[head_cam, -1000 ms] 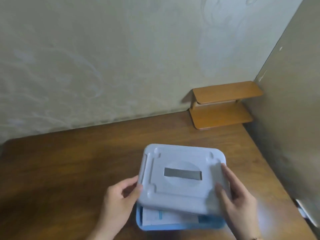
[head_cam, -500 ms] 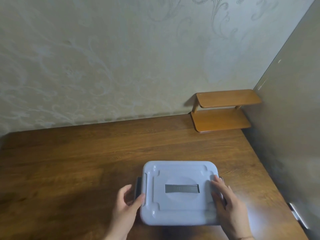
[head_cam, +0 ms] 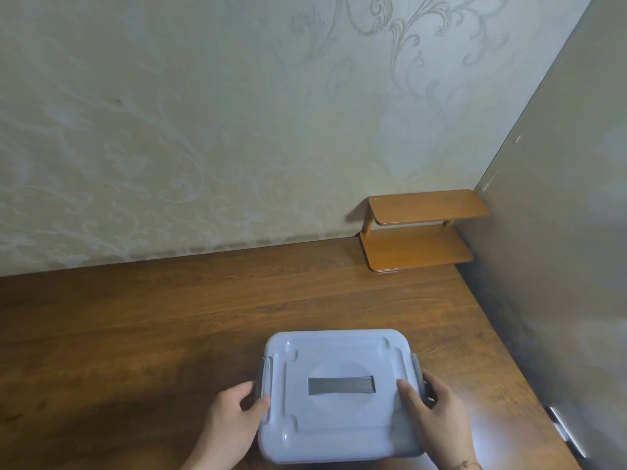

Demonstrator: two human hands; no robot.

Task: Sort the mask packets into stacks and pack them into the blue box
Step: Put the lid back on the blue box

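The left hand (head_cam: 234, 424) sits at the left side of the box lid (head_cam: 339, 395), thumb bent over the lid's left rim and the fingers curled down beside the grey latch (head_cam: 261, 376) there. It is partly closed around that edge; how far the fingers reach under the rim cannot be told, since the lid hides them.

Between the two hands lies the lid, pale blue-white with rounded corners, resting flat with its top facing up. Its long axis runs from one hand to the other, and its short sides face the hands. At its middle a grey handle strip (head_cam: 341, 385) lies flat in a round recess, running the same way as the long axis. The lid covers the box below, so the blue body and the mask packets are out of sight. The far long edge of the lid points away from the hands toward the wall (head_cam: 203, 130).

The right hand (head_cam: 434, 422) is laid on the right part of the lid, fingers loosely spread and pointing away from the wrist, the thumb on the lid top and the other fingers by the right grey latch (head_cam: 416, 371). A thin bracelet (head_cam: 464, 464) circles that wrist.

All of it rests on a dark wooden table (head_cam: 135, 334). Well beyond the right hand, in the far corner, stands a small two-tier wooden shelf (head_cam: 420, 232).
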